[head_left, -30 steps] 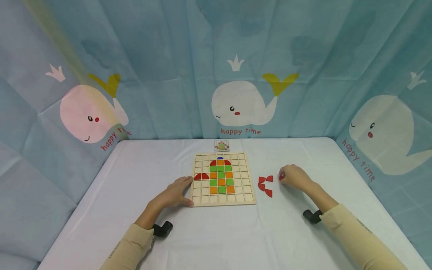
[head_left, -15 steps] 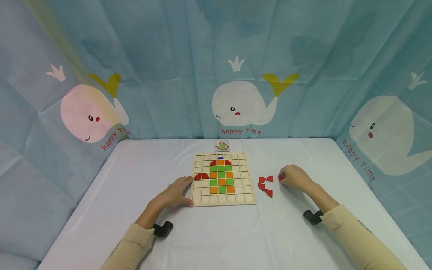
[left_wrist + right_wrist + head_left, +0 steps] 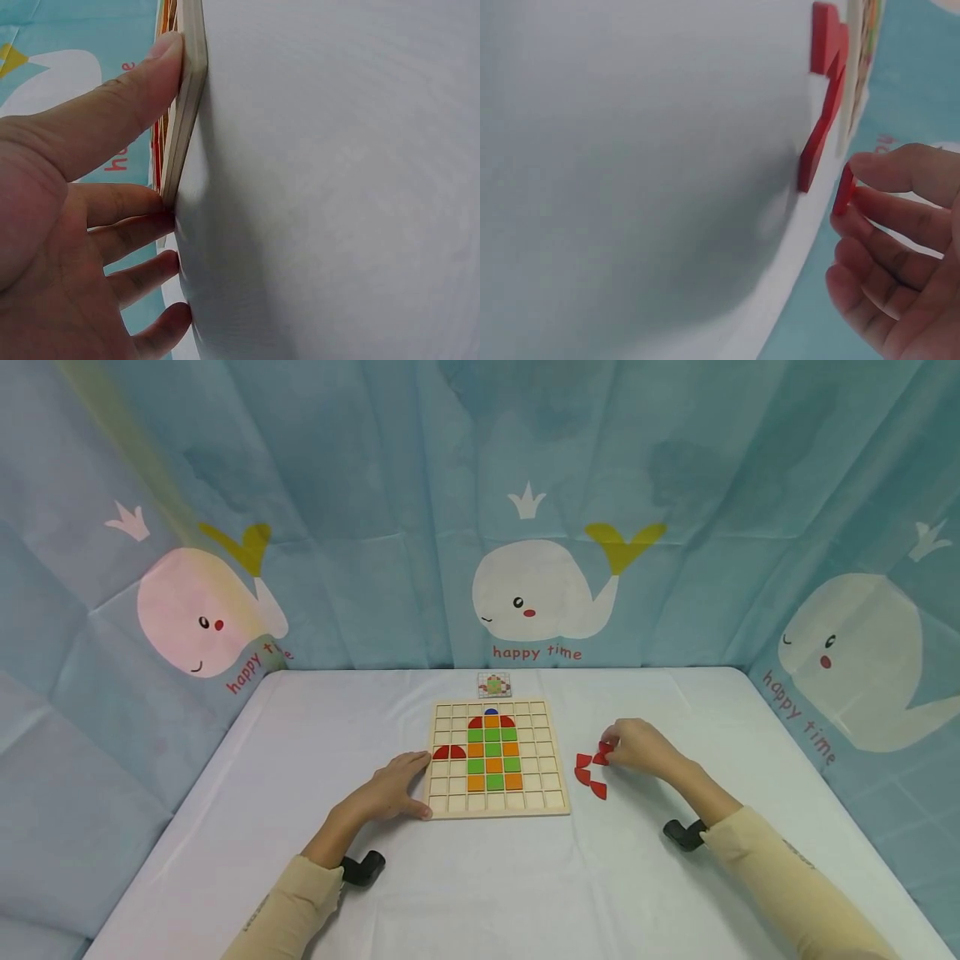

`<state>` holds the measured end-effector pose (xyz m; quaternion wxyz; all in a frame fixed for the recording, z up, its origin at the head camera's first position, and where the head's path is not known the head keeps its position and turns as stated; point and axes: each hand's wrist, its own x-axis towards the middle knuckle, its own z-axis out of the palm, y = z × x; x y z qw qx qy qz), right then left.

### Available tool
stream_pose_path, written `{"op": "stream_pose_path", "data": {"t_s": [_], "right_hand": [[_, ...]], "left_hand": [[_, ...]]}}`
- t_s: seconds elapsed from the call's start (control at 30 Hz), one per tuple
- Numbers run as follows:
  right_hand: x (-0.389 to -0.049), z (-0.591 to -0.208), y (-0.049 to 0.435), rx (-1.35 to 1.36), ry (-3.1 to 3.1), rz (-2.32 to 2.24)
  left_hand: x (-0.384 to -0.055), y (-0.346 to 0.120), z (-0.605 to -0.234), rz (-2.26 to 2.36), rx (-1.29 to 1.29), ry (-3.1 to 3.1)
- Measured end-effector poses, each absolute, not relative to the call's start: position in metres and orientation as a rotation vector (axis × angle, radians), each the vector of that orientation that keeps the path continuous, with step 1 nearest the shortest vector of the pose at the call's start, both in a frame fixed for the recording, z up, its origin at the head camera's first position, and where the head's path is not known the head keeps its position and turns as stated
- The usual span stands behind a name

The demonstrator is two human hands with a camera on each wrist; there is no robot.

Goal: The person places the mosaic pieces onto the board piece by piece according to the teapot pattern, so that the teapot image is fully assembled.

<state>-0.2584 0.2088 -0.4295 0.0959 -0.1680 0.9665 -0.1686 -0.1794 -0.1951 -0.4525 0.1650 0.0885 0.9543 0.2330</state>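
Observation:
A wooden grid board (image 3: 551, 797) lies on the white table, its middle columns filled with green, orange and red pieces and a small blue one on top. Two red quarter-circle tiles (image 3: 449, 752) sit side by side in cells at its left. My left hand (image 3: 386, 787) rests at the board's left edge, thumb at the near corner and fingers spread along the side. Between thumb and fingers, my right hand (image 3: 643, 748) pinches a red quarter-circle tile (image 3: 844, 189), raised just off the cloth. Several loose red tiles (image 3: 582, 775) lie right beside it, between hand and board.
A small pattern card (image 3: 494, 685) lies just behind the board. Blue curtains with printed whales (image 3: 540, 589) hang at the back and sides of the white-covered table (image 3: 480, 893). Black camera mounts (image 3: 363, 868) sit at both wrists.
My right hand has moved left with the red quarter-circle tile, up to the loose red tiles, and the tile has turned in its fingers. My left hand stays at the board.

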Motion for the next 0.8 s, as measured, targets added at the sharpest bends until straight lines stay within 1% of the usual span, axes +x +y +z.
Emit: {"op": "stream_pose_path", "data": {"t_s": [0.3,0.53,0.8], "right_hand": [[-0.261,-0.427,0.184,-0.62,2.839,-0.563],[-0.264,-0.425,0.164,-0.636,2.829,-0.575],[-0.267,-0.424,0.142,-0.716,2.815,-0.58]], "left_hand": [[-0.18,-0.197,-0.454,0.668,0.254,2.716],[-0.18,-0.196,-0.453,0.674,0.258,2.714],[-0.18,-0.196,-0.452,0.682,0.257,2.714]]}}
